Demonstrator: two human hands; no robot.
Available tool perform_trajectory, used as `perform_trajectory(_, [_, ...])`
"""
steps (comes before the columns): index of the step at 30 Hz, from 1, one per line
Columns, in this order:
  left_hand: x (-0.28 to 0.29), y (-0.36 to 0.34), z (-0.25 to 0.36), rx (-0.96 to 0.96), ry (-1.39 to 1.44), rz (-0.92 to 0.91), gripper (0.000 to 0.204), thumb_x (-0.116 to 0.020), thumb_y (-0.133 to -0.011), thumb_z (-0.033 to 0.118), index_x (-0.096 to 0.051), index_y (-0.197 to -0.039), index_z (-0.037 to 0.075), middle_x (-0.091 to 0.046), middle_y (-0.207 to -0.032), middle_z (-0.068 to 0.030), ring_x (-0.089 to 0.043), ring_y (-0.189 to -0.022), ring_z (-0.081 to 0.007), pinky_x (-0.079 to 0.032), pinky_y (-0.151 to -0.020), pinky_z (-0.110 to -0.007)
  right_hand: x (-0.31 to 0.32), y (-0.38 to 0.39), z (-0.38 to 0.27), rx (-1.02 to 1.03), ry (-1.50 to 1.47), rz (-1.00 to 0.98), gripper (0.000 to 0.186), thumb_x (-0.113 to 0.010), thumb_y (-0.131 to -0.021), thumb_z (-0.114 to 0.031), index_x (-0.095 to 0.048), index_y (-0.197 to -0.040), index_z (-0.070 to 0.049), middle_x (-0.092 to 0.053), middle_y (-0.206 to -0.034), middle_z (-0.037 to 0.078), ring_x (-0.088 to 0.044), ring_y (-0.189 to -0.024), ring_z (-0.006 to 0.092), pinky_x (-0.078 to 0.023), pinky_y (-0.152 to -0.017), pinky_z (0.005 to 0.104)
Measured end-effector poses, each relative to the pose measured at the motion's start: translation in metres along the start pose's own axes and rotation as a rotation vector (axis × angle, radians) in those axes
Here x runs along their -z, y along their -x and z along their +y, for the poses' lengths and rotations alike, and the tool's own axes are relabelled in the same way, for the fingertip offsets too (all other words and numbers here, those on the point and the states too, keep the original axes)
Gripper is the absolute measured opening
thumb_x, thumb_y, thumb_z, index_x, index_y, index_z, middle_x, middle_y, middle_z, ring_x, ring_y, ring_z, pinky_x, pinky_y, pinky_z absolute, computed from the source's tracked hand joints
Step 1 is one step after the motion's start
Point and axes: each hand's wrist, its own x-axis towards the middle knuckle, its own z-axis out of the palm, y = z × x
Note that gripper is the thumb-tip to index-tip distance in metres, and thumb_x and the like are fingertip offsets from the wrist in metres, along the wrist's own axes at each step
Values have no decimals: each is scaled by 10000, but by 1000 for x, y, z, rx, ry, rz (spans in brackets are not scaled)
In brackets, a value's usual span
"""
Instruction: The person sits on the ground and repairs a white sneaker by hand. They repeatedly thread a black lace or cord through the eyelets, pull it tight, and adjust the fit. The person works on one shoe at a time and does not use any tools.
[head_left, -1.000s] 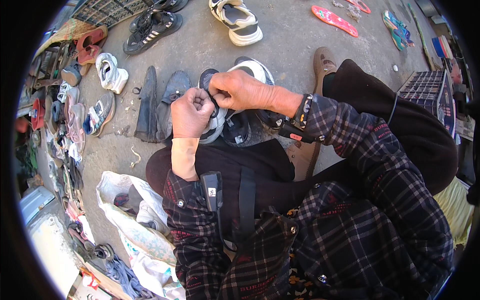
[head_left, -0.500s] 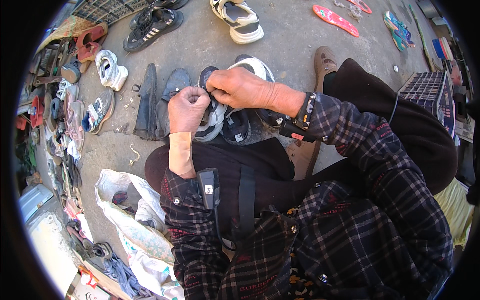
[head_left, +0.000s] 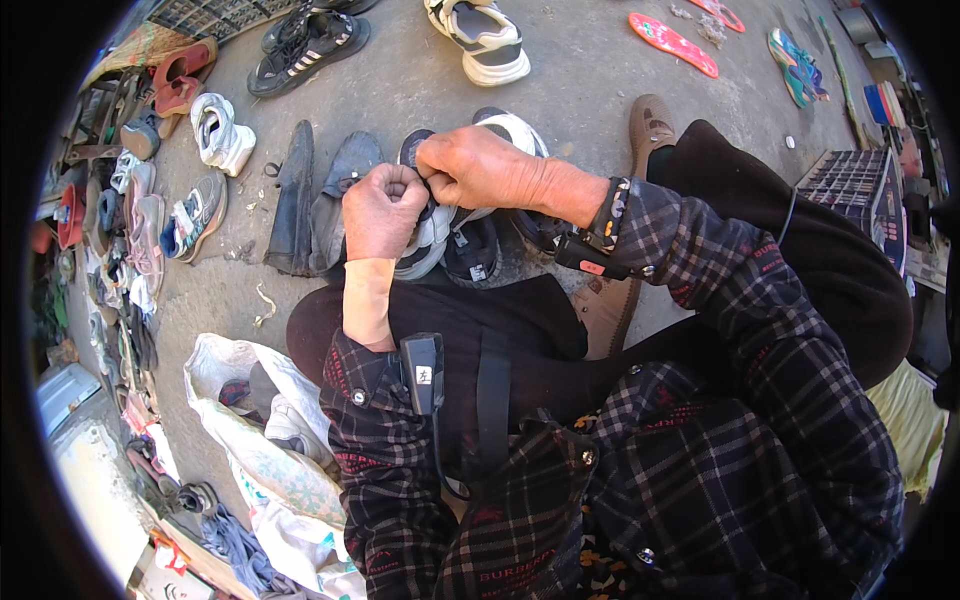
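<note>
My left hand [head_left: 383, 212] is closed, with thumb and fingers pinched together. My right hand [head_left: 485, 172] is closed too, its curled fingertips almost touching those of the left. Both are over a grey-and-white sneaker [head_left: 428, 243], whose dark upper part shows between and behind them. What the fingers pinch is too small and hidden to make out. Immediately right of that sneaker is a dark shoe [head_left: 472, 252], and a white-and-black shoe [head_left: 520, 132] lies behind my right hand. On the left is a pair of worn dark shoes [head_left: 292, 205], side by side.
An open white sack [head_left: 232, 362] holding shoes lies at my lower left. Many shoes line the left side, including a grey sneaker [head_left: 200, 215] and a white sneaker [head_left: 220, 135]. Farther out are a black sneaker [head_left: 310, 55], a pink insole [head_left: 672, 42] and a plastic crate [head_left: 850, 185].
Both hands have shifted only slightly: the left a little to the right, the right a little farther away. Their fingers stay pinched over the same sneaker.
</note>
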Motion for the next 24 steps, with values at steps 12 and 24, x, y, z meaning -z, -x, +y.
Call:
perform_trajectory(12, [-2, 1, -6, -55, 53, -4, 93, -639, -722, 61, -652, -792, 2, -614, -604, -33, -553, -543, -54, -462, -548, -207, -1, 7, 7, 23, -59, 70, 92, -564, -654, -24, -485, -701, -29, -533, -649, 137, -561, -626, 351, -436, -543, 408])
perform_trajectory(24, [1, -2, -4, -3, 9, -40, 93, -621, -740, 56, -633, -795, -18, -617, -663, -18, -559, -592, -50, -459, -567, -200, -2, 5, 5, 46, -115, 77, 76, -563, -699, -38, -495, -734, -33, -548, -681, 135, -576, -650, 342, -458, -560, 395])
